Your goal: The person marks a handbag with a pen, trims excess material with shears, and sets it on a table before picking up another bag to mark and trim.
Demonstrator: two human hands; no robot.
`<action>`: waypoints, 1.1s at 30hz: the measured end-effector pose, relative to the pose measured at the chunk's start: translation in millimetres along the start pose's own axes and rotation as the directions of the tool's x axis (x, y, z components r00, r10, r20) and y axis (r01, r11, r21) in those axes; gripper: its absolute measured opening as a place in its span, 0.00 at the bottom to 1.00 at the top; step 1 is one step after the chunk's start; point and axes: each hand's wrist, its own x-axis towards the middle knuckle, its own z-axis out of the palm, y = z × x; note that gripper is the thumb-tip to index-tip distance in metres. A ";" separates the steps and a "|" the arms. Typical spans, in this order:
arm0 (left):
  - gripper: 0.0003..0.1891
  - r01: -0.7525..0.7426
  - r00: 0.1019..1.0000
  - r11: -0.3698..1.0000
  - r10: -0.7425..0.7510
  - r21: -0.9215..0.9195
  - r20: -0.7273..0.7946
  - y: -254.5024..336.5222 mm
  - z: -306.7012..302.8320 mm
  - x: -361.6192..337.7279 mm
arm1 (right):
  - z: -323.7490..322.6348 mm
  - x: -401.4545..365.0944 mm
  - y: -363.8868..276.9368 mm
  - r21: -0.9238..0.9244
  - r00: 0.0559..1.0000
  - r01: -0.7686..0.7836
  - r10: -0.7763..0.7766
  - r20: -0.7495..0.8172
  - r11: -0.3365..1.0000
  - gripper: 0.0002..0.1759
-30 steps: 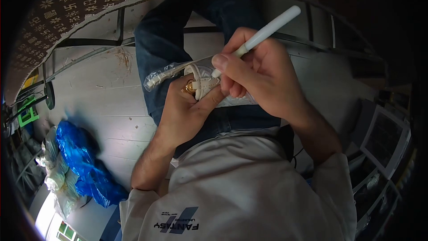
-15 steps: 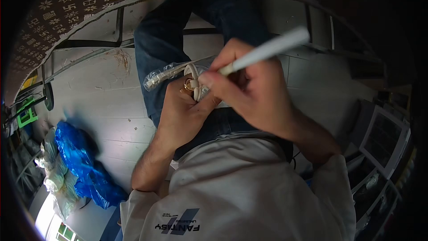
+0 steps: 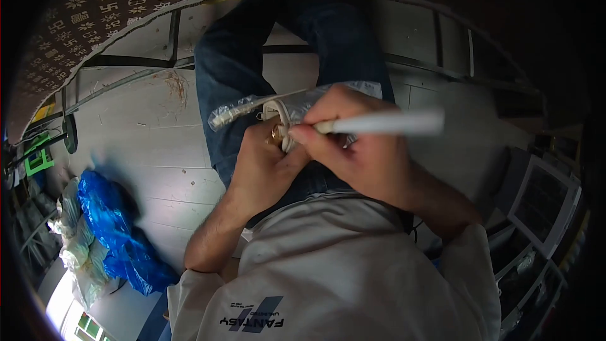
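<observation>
My left hand (image 3: 268,161) is closed around a cream strap (image 3: 282,113), bent into a loop, with a gold-coloured ring (image 3: 273,136) at the fingers. Clear plastic wrap (image 3: 237,111) covers cream pieces that stick out beyond that hand and behind the other. In my right hand (image 3: 363,145) is a white pen-shaped tool (image 3: 385,122), gripped near its pale narrow end. Its tip points at the strap beside the ring, and whether it touches cannot be made out. The tool's far end is smeared by motion. Everything is held above my lap.
A patterned dark cloth (image 3: 82,16) hangs along the top, with metal frame bars (image 3: 136,61) beneath it. On the light floor to the left lie a blue plastic bag (image 3: 113,233) and a pale bag (image 3: 79,246). A white-framed panel (image 3: 543,202) stands at right.
The white tool has swung from slanting upward to nearly level, its far end now lower. Both hands have shifted slightly right and down, and more plastic wrap shows behind the right hand.
</observation>
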 end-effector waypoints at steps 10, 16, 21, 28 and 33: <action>0.21 0.448 0.886 0.851 -0.381 -0.274 0.266 -21.0 -8.4 -40.9 | -23.1 -21.1 27.5 0.544 0.840 -0.543 0.398 0.369 0.640 0.06; 0.17 0.091 0.968 0.951 -0.155 0.296 0.197 3.0 -28.1 -40.7 | -9.1 -28.0 10.3 0.690 0.841 -0.530 0.414 0.350 0.493 0.07; 0.15 0.264 0.946 0.964 -0.261 0.013 0.193 -9.9 -26.1 -28.3 | 3.1 -24.5 20.7 0.657 0.848 -0.521 0.418 0.326 0.544 0.06; 0.13 0.255 0.957 0.962 -0.236 -0.100 0.171 -20.9 -20.0 -25.2 | 10.1 -21.5 26.4 0.573 0.800 -0.595 0.482 0.357 0.564 0.08; 0.14 0.219 0.965 0.968 -0.197 -0.119 0.175 -25.0 -19.3 -25.2 | 10.6 -21.2 24.8 0.556 0.784 -0.616 0.504 0.362 0.558 0.08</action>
